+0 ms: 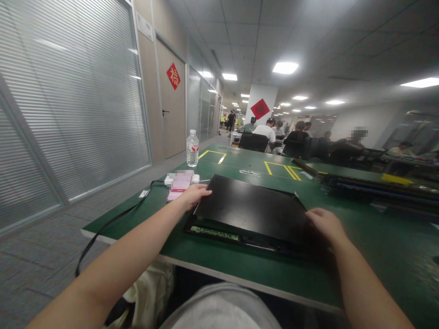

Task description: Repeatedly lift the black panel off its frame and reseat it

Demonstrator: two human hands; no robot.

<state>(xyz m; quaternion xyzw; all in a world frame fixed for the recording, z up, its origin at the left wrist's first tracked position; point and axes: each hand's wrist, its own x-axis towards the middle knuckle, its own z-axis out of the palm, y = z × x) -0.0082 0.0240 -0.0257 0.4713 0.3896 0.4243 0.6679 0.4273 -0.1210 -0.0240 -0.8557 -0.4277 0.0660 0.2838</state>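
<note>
A flat black panel (254,208) lies tilted over a black frame with a green circuit strip (214,232) along its near edge, on the green table (387,256). My left hand (194,194) grips the panel's left edge, fingers curled over it. My right hand (325,224) holds the panel's right near corner, fingers closed on the edge.
A pink phone (178,186) and a white charger with a black cable (113,221) lie left of the panel. A water bottle (192,148) stands further back. Stacked dark panels (370,185) fill the right side. Several people sit at desks behind.
</note>
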